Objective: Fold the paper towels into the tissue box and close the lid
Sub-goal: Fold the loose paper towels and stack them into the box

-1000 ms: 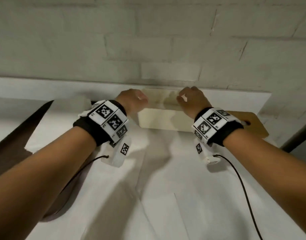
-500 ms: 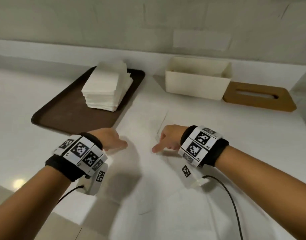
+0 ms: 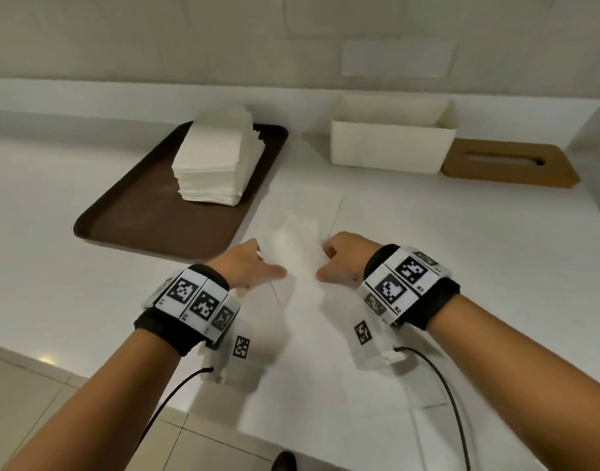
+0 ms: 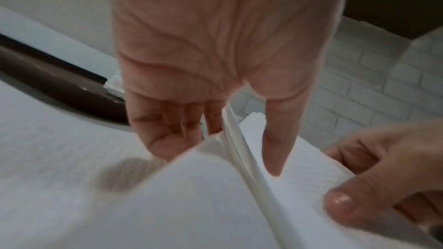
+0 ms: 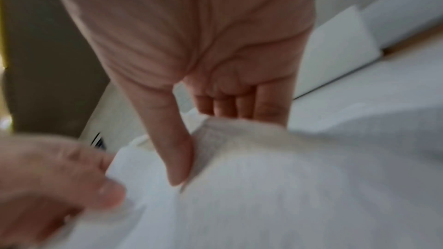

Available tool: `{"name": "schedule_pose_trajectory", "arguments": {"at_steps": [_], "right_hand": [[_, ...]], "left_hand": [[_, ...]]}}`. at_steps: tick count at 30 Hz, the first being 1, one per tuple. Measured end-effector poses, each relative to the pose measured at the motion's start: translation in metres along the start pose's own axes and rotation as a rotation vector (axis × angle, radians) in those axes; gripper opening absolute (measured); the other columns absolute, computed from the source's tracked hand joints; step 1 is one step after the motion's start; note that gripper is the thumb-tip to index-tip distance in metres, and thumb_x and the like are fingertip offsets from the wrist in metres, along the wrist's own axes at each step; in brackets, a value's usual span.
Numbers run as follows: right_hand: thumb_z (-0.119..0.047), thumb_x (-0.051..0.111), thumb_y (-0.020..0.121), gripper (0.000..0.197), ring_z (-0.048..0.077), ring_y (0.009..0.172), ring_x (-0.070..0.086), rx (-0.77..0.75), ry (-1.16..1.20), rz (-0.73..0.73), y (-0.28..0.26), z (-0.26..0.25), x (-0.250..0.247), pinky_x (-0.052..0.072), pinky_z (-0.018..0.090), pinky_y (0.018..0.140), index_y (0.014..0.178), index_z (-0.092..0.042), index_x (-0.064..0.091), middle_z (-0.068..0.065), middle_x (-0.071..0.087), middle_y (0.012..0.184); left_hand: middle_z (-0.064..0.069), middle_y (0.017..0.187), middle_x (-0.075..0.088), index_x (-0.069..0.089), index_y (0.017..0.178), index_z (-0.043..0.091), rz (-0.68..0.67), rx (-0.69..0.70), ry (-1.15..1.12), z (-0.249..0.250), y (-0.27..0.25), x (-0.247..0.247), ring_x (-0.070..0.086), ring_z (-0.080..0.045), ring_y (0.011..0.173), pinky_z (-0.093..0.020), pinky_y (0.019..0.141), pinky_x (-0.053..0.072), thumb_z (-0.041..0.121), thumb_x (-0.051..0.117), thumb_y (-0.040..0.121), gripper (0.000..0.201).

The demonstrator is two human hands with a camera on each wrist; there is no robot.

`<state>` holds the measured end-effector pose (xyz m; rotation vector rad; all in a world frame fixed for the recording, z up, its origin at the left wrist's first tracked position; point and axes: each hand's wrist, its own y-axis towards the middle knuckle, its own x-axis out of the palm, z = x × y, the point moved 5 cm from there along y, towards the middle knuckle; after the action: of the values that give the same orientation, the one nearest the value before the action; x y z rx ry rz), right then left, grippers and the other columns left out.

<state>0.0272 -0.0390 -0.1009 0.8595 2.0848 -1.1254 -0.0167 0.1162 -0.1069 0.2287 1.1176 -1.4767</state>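
Paper towel [image 3: 293, 246] now lifted, pinched between both hands [image 3: 249, 266] [image 3: 342, 261].

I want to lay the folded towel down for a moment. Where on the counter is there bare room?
Bare counter lies left of the brown tray, and on the right, in front of the tissue box and wooden lid. The tray's near half is also bare. It is crowded in the middle, where both hands, left hand and right hand, grip the paper towel.
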Motion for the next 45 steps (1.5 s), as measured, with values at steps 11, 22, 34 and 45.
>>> {"name": "schedule_pose_trajectory", "arguments": {"at_steps": [11,22,34,45], "right_hand": [[-0.023,0.063,0.085,0.016,0.024,0.082,0.056,0.282,0.771,0.318,-0.013,0.034,0.001,0.046,0.033,0.077,0.071,-0.019,0.056,0.006,0.061,0.089],[-0.025,0.054,0.091,0.017,0.022,0.088,0.054,0.414,0.915,0.408,-0.026,0.027,0.032,0.043,0.030,0.076,0.076,-0.017,0.051,0.010,0.058,0.099],[-0.022,0.049,0.094,0.016,0.014,0.049,0.050,0.357,1.042,0.335,-0.027,0.004,0.045,0.042,0.023,0.047,0.082,-0.011,0.051,0.006,0.052,0.068],[-0.039,0.066,0.079,0.079,0.033,0.131,0.032,0.650,0.129,0.286,-0.060,0.046,0.016,0.036,0.042,0.103,0.139,-0.008,0.026,0.016,0.030,0.141]], "left_hand": [[0.008,0.053,0.055,0.051,0.085,0.012,-0.355,0.150,-0.345,-0.015,0.023,-0.005,0.051,0.001,0.037,-0.013,0.041,0.041,0.000,0.059,0.086,0.014],[-0.005,0.086,0.064,0.053,0.093,0.012,-0.500,0.016,-0.603,-0.008,0.026,0.004,0.061,-0.015,0.073,-0.026,0.063,0.055,0.022,0.056,0.091,0.011],[-0.003,0.083,0.065,0.055,0.099,0.004,-0.411,0.099,-0.639,-0.009,0.015,0.002,0.063,-0.014,0.075,-0.025,0.075,0.051,0.012,0.053,0.093,0.010],[-0.010,0.088,0.065,0.052,0.108,-0.002,-0.380,0.096,-0.546,-0.011,0.005,-0.021,0.067,-0.013,0.065,-0.019,0.056,0.057,0.005,0.058,0.089,0.022]]}}
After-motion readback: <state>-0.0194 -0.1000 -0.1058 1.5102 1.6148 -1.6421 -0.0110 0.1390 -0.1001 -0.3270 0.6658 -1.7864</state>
